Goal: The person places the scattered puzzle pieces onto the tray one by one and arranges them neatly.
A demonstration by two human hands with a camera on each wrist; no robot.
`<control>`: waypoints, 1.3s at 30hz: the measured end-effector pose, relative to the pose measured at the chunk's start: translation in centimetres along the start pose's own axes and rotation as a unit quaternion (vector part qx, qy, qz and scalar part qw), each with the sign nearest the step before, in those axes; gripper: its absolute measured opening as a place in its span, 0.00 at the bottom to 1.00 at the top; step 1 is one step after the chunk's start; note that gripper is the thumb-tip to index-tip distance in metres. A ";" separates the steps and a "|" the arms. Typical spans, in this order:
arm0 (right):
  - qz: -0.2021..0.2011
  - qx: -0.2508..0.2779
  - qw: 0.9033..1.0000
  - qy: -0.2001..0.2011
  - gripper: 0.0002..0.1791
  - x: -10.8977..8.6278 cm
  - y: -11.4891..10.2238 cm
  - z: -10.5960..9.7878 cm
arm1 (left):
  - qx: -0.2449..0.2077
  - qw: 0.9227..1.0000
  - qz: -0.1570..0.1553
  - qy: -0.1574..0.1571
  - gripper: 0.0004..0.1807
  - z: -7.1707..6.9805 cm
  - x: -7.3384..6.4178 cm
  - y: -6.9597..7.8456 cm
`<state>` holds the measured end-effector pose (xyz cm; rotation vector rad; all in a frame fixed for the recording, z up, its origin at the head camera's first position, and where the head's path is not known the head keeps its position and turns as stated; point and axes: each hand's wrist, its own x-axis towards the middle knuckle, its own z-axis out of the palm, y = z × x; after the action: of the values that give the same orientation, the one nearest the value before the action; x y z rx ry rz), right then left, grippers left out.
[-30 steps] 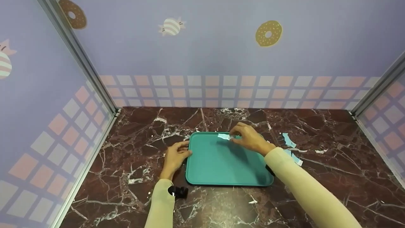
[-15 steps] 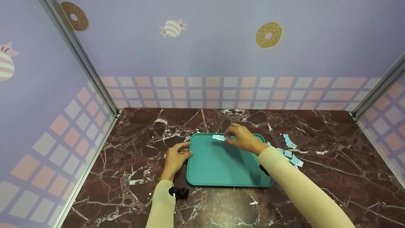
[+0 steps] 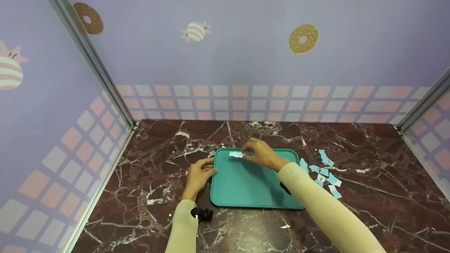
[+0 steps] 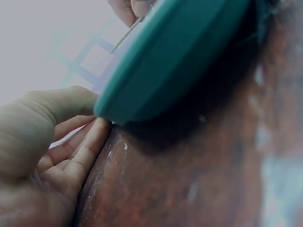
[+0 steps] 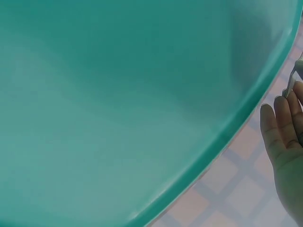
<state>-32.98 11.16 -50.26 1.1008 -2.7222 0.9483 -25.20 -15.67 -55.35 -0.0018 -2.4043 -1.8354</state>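
Observation:
A teal rectangular tray point(image 3: 253, 188) lies on the marbled tabletop. My left hand point(image 3: 198, 175) is at its left edge; in the left wrist view, the thumb point(image 4: 71, 102) presses the rim from above while fingertips meet its underside. Above the tray's far left part, my right hand point(image 3: 262, 154) pinches a small torn scrap of pale blue and white paper point(image 3: 236, 154). Seen edge-on, that scrap looks thin in the left wrist view. In the right wrist view, the right hand point(image 5: 286, 146) shows only at the far right, partly cut off.
Several torn light blue paper scraps point(image 3: 324, 172) lie to the right of the tray, a longer one point(image 3: 326, 158) farther back. A small white bit point(image 3: 285, 226) sits in front. Patterned panels point(image 3: 239, 56) enclose the tabletop point(image 3: 165, 140) at the back and sides.
My right hand has moved left over the tray with the paper scrap. More loose scraps show beside the right forearm. The left hand stays at the tray's edge.

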 end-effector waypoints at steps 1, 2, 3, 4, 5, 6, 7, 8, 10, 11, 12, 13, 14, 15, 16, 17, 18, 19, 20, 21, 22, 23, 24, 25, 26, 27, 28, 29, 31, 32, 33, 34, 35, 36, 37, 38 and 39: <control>-0.001 0.001 1.000 0.000 0.09 0.1 0.0 0.1 | 0.000 1.000 0.001 0.000 0.23 0.0 0.0 0.0; -0.002 0.002 1.000 -0.001 0.10 0.2 0.0 0.2 | 0.000 1.000 0.003 0.001 0.22 0.0 0.1 0.0; -0.003 0.002 1.000 -0.002 0.10 0.3 -0.1 0.2 | -0.001 1.000 0.005 0.001 0.22 0.0 0.1 0.0; -0.003 0.002 1.000 -0.004 0.10 0.4 -0.1 0.3 | -0.001 1.000 0.006 0.002 0.22 0.0 0.2 0.0; -0.003 0.003 1.000 -0.006 0.10 0.4 -0.1 0.4 | -0.001 1.000 0.006 0.002 0.22 0.0 0.1 0.0; -0.002 0.004 1.000 -0.007 0.10 0.4 0.0 0.5 | -0.002 1.000 0.007 0.002 0.22 0.0 0.1 0.1; 0.000 0.004 1.000 -0.007 0.10 0.5 0.0 0.7 | -0.001 1.000 0.005 0.000 0.23 0.0 0.1 0.1; 0.002 0.005 1.000 -0.008 0.10 0.5 0.1 0.8 | 0.000 1.000 0.006 -0.001 0.23 0.0 0.0 0.1; 0.005 0.006 1.000 -0.008 0.10 0.4 0.2 1.1 | 0.003 1.000 0.004 -0.004 0.23 0.0 0.0 0.1; 0.005 0.005 1.000 -0.007 0.10 0.4 0.2 1.3 | 0.004 1.000 0.003 -0.005 0.23 -0.1 -0.1 0.0; 0.004 0.003 1.000 -0.006 0.09 0.4 0.2 1.4 | 0.005 1.000 0.003 -0.006 0.23 0.0 -0.1 0.0; 0.003 0.002 1.000 -0.007 0.09 0.5 0.1 1.5 | 0.007 1.000 0.006 -0.005 0.23 -0.1 0.0 -0.1; 0.001 0.000 1.000 -0.007 0.09 0.5 0.0 1.6 | 0.008 1.000 0.006 -0.004 0.23 -0.1 0.0 -0.1; -0.001 -0.003 1.000 -0.006 0.09 0.6 -0.1 1.6 | 0.007 1.000 0.005 -0.003 0.23 -0.1 0.0 -0.1; -0.001 -0.004 1.000 -0.006 0.09 0.7 -0.1 1.7 | 0.006 1.000 0.004 -0.002 0.23 -0.1 0.0 -0.1; 0.000 -0.005 1.000 -0.008 0.09 0.8 -0.2 1.7 | 0.002 1.000 0.004 -0.003 0.23 -0.1 0.0 -0.1; 0.003 -0.004 1.000 -0.011 0.10 0.9 -0.4 1.8 | -0.001 1.000 0.004 -0.003 0.22 -0.1 0.0 -0.1; 0.005 -0.003 1.000 -0.012 0.10 0.9 -0.4 1.8 | -0.003 1.000 0.004 -0.004 0.22 0.0 0.0 -0.1; 0.006 -0.003 1.000 -0.013 0.09 1.0 -0.5 1.9 | -0.007 1.000 0.002 -0.005 0.22 0.0 0.0 0.0; 0.009 -0.002 1.000 -0.013 0.10 1.1 -0.5 2.0 | -0.009 1.000 0.002 -0.005 0.22 0.0 0.0 0.0; 0.011 0.000 1.000 -0.014 0.10 1.1 -0.5 2.1 | -0.010 1.000 0.002 -0.005 0.22 0.0 0.0 0.1; 0.013 0.000 1.000 -0.013 0.10 1.1 -0.6 2.1 | -0.012 1.000 0.002 -0.004 0.22 0.0 0.0 0.1; 0.013 0.000 1.000 -0.011 0.10 1.1 -0.6 2.2 | -0.011 1.000 0.004 -0.004 0.22 0.1 0.0 0.1; 0.013 0.000 1.000 -0.009 0.09 1.1 -0.6 2.3 | -0.011 1.000 0.002 -0.003 0.22 0.1 0.0 0.1; 0.014 0.001 1.000 -0.008 0.09 1.2 -0.6 2.4 | -0.009 1.000 0.004 -0.003 0.22 0.1 0.0 0.1; 0.014 0.002 1.000 -0.007 0.10 1.2 -0.6 2.5 | -0.007 1.000 0.005 -0.002 0.22 0.1 0.0 0.1; 0.014 0.003 1.000 -0.006 0.10 1.2 -0.6 2.6 | -0.006 1.000 0.004 -0.002 0.22 0.1 0.1 0.1; 0.015 0.005 1.000 -0.006 0.10 1.3 -0.6 2.7 | -0.006 1.000 0.003 -0.002 0.22 0.1 0.0 0.0; 0.016 0.009 1.000 -0.006 0.10 1.3 -0.7 2.8 | -0.003 1.000 0.003 0.000 0.22 0.1 0.0 0.0; 0.015 0.009 1.000 -0.006 0.10 1.3 -0.7 2.9 | -0.002 1.000 0.004 0.000 0.22 0.1 0.1 0.0; 0.015 0.009 1.000 -0.007 0.10 1.3 -0.7 2.9 | -0.002 1.000 0.004 0.001 0.22 0.1 0.1 0.0; 0.016 0.009 1.000 -0.006 0.10 1.4 -0.8 3.0 | -0.003 1.000 0.002 0.001 0.22 0.1 0.1 0.0; 0.016 0.008 1.000 -0.007 0.10 1.4 -0.8 3.0 | -0.004 1.000 0.002 0.001 0.22 0.1 0.1 0.0; 0.016 0.005 1.000 -0.007 0.10 1.5 -0.8 3.1 | -0.004 1.000 0.002 0.001 0.22 0.1 0.1 0.0; 0.016 0.002 1.000 -0.007 0.10 1.5 -0.8 3.1 | -0.004 1.000 0.002 0.001 0.22 0.1 0.1 -0.1; 0.016 -0.001 1.000 -0.008 0.10 1.6 -0.8 3.2 | -0.005 1.000 0.000 0.001 0.22 0.1 0.1 -0.1; 0.017 -0.004 1.000 -0.007 0.10 1.7 -0.8 3.2 | -0.005 1.000 0.000 0.000 0.22 0.1 0.1 -0.1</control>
<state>-33.15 7.89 -52.03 1.0671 -2.7633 0.9357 -25.29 -15.56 -55.44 -0.0029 -2.3953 -1.8471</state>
